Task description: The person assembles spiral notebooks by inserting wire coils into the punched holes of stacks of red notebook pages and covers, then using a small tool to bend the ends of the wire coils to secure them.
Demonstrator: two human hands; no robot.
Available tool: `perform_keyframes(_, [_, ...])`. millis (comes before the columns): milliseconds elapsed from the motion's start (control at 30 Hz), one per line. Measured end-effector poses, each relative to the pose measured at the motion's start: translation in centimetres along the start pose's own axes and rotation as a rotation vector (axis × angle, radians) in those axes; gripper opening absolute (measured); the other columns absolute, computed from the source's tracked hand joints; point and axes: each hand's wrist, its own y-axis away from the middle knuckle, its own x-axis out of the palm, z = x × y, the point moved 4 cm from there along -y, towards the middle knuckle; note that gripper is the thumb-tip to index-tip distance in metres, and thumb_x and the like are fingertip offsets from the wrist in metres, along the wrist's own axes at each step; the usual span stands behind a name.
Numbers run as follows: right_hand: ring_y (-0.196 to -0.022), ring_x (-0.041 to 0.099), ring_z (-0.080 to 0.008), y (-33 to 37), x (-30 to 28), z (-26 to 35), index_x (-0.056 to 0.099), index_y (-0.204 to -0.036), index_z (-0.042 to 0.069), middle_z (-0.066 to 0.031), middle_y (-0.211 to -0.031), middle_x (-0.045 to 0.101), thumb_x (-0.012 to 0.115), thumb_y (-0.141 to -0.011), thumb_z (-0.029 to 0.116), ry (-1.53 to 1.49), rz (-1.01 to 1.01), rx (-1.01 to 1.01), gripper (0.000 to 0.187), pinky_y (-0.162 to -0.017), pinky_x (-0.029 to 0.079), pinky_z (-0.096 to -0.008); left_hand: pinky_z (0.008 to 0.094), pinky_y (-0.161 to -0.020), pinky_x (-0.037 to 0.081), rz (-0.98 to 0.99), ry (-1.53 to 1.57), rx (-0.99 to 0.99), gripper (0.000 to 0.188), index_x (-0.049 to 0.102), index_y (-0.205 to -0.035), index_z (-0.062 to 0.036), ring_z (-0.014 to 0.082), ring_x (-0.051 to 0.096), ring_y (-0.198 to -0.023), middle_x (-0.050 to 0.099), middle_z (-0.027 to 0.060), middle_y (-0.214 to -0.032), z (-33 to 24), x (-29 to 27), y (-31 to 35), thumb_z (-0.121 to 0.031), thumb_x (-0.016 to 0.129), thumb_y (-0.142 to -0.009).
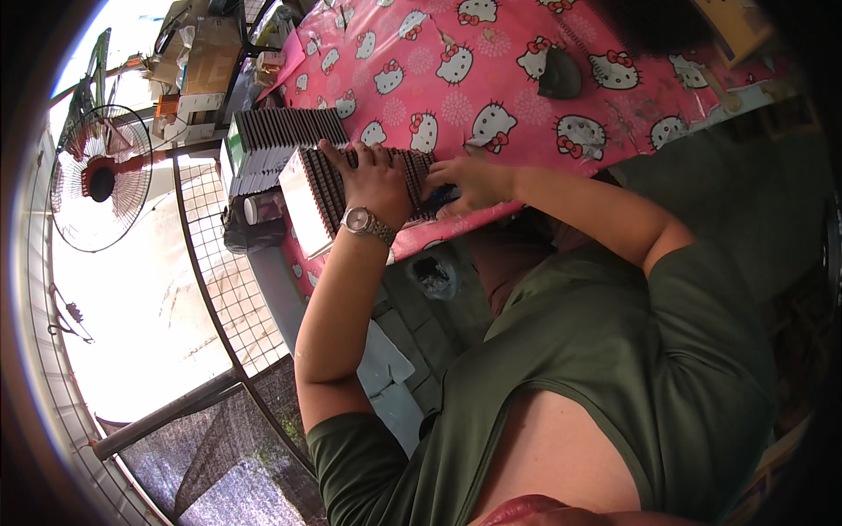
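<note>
A row of thin booklets with dark edges stands packed together near the table's front edge, a white cover facing out at its left end. Across the top of this row lies my left hand, fingers spread, a metal watch on its wrist. At the row's right end my right hand bends its fingers down around a dark blue thing. The hand hides most of that thing, so its kind does not show. Behind and to the left, a second stack of similar booklets leans against the first.
A pink cartoon-print cloth covers the table. On it lie a dark rounded object and, at the far right, a yellowish frame. Cardboard boxes, a standing fan and a wire grid are on the left.
</note>
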Motion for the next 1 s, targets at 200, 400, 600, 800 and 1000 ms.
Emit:
perform_keyframes(200, [-0.095, 0.064, -0.0295, 0.6, 0.8, -0.4, 0.07, -0.106, 0.005, -0.0132, -0.101, 0.065, 0.075, -0.08, 0.025, -0.194, -0.043, 0.021, 0.033, -0.085, 0.05, -0.0388, 0.0821, -0.104, 0.0, -0.037, -0.029, -0.024, 0.06, 0.057, -0.13, -0.0111, 0.0384, 0.035, -0.139, 0.048, 0.017, -0.143, 0.1, 0.7, -0.2, -0.032, 0.068, -0.075])
perform_keyframes(400, [-0.085, 0.066, -0.0274, -0.7, 0.7, -1.6, 0.069, -0.107, 0.003, -0.0136, -0.1, 0.068, 0.07, -0.086, 0.027, -0.466, 0.412, 0.624, 0.032, -0.08, 0.052, -0.0374, 0.0815, -0.105, 0.001, -0.038, -0.014, -0.026, 0.053, 0.057, -0.129, -0.0073, 0.0394, 0.035, -0.138, 0.048, 0.0192, -0.142, 0.0, 0.6, 0.1, -0.031, 0.06, -0.082])
perform_keyframes(600, [-0.105, 0.061, -0.0299, 0.2, 0.1, -0.8, 0.066, -0.117, 0.007, -0.0132, -0.11, 0.062, 0.074, -0.082, 0.031, -0.102, 0.146, 0.114, 0.043, -0.092, 0.048, -0.0388, 0.0819, -0.105, 0.0, -0.047, -0.064, -0.061, 0.072, 0.055, -0.132, -0.0158, 0.0363, 0.035, -0.139, 0.049, 0.014, -0.142, -0.2, 1.2, -0.3, -0.04, 0.079, -0.068])
perform_keyframes(800, [-0.112, 0.057, -0.0322, 0.2, 1.5, -1.2, 0.066, -0.117, 0.008, -0.0132, -0.114, 0.058, 0.078, -0.078, 0.031, -0.111, 0.089, 0.081, 0.047, -0.098, 0.045, -0.04, 0.0814, -0.105, 0.0, -0.083, -0.068, -0.043, 0.071, 0.055, -0.133, -0.0153, 0.037, 0.036, -0.138, 0.049, 0.0147, -0.142, 0.0, 1.6, -0.3, -0.038, 0.077, -0.069])
perform_keyframes(1000, [-0.109, 0.058, -0.0314, 0.8, 1.0, -1.1, 0.067, -0.117, 0.008, -0.0134, -0.114, 0.058, 0.078, -0.078, 0.029, -0.106, 0.065, 0.128, 0.045, -0.095, 0.047, -0.0391, 0.0809, -0.105, 0.0, -0.086, -0.02, -0.023, 0.051, 0.056, -0.132, -0.0076, 0.0398, 0.035, -0.138, 0.049, 0.0193, -0.141, -0.1, 0.9, 0.1, -0.026, 0.057, -0.084])
